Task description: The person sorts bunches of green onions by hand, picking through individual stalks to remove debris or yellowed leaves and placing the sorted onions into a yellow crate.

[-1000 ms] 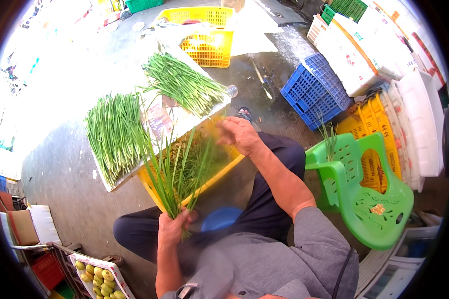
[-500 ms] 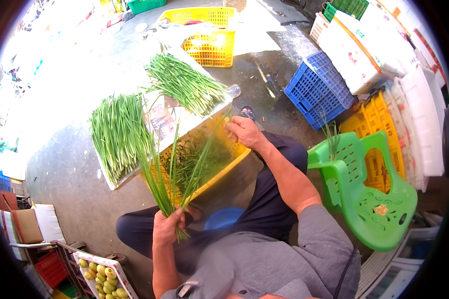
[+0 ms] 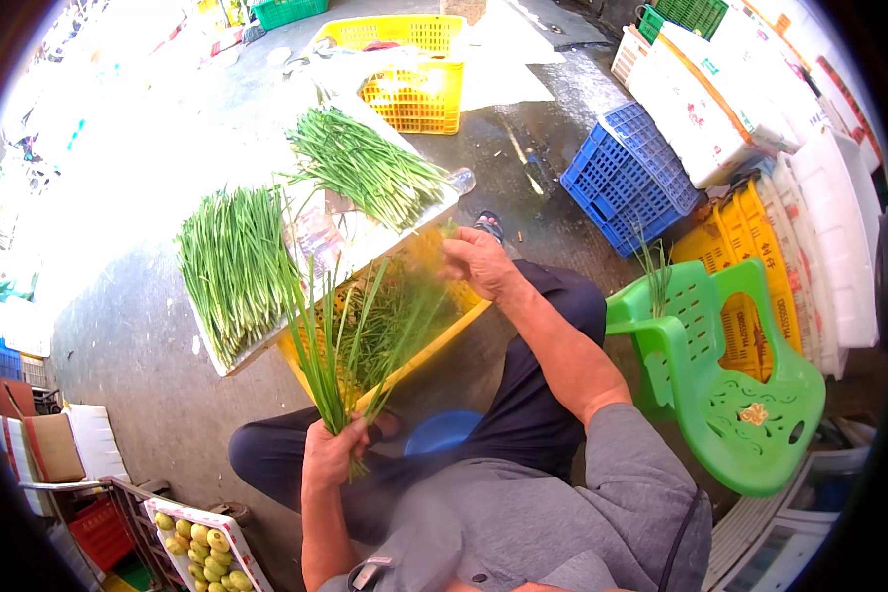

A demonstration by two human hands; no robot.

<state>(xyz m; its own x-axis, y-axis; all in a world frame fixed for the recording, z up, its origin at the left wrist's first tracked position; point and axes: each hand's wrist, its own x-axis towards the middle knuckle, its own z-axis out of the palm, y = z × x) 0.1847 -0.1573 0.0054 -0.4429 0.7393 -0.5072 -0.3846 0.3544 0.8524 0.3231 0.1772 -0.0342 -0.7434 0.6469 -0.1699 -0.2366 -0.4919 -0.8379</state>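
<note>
My left hand (image 3: 332,449) is closed round the lower end of a small, loose bunch of garlic chives (image 3: 328,380), whose long green leaves fan upward and away from me. My right hand (image 3: 476,261) is held over the far right rim of a yellow crate (image 3: 414,368), fingers pinched together. A blurred pale green bit shows at its fingertips; what it is I cannot make out. Tangled green scraps (image 3: 385,331) lie in the crate. Beyond it, two neat piles of chives, a left pile (image 3: 235,271) and a right pile (image 3: 365,163), rest on a white board (image 3: 340,259).
A green plastic chair (image 3: 745,434) stands at my right, with a few chive blades on it. Farther off are a blue crate (image 3: 631,178), a yellow crate (image 3: 429,94) and white boxes (image 3: 696,109). A blue basin (image 3: 442,432) sits between my legs; a box of yellow-green fruit (image 3: 207,553) is lower left.
My right hand has shifted slightly left. The leaf that stretched toward it now hangs lower and blurred, and the bunch in my left hand has spread and tilted a little to the right.
</note>
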